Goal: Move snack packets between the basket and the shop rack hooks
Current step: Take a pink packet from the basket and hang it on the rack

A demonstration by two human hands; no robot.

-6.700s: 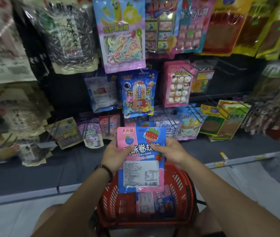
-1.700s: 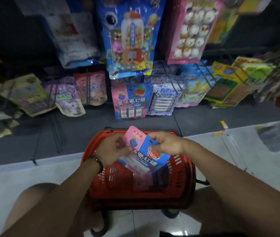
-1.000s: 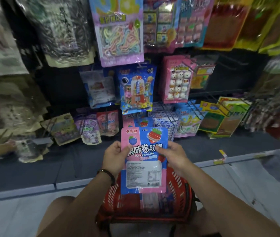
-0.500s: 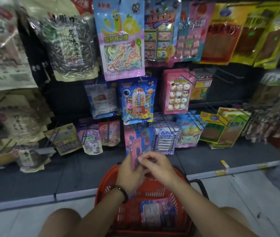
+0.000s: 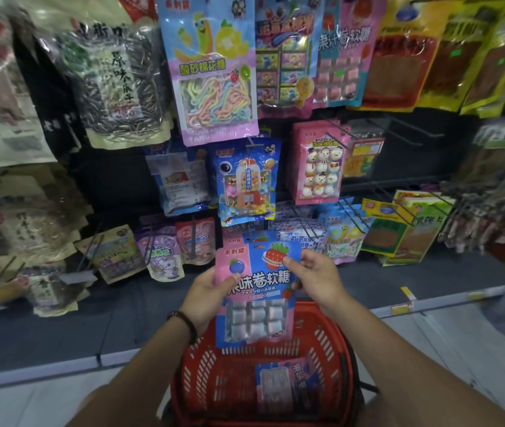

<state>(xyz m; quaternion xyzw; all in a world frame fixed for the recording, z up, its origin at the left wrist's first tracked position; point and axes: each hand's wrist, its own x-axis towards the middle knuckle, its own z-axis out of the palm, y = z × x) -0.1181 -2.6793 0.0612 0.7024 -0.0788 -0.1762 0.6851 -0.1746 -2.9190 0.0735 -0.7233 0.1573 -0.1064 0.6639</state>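
A person's left hand (image 5: 211, 291) and right hand (image 5: 316, 278) hold one pink-and-blue packet (image 5: 257, 291) upright by its upper corners. Each hand pinches it, thumb on the front and fingers behind. The packet hangs between the hands, above a red basket (image 5: 208, 380) that sits below the wrists. A second packet (image 5: 285, 386) of the same kind lies flat in the basket. Just beyond the fingertips, matching packets (image 5: 239, 231) hang low on the rack, so the step looks like hanging this one up. Next, the hole at the packet's top edge would need lining up with the hook and sliding on; the hook itself is hidden behind the packet. Large white characters on the held packet read 味卷软糖, with a thumb over the first character. Smaller Japanese script beneath is too small to read, and a blueberry and a strawberry are drawn above. Higher up from the hands, a pastel bag (image 5: 211, 72) reads 酸砂棉花糖 and a seed bag (image 5: 121, 78) reads 原味瓜子.
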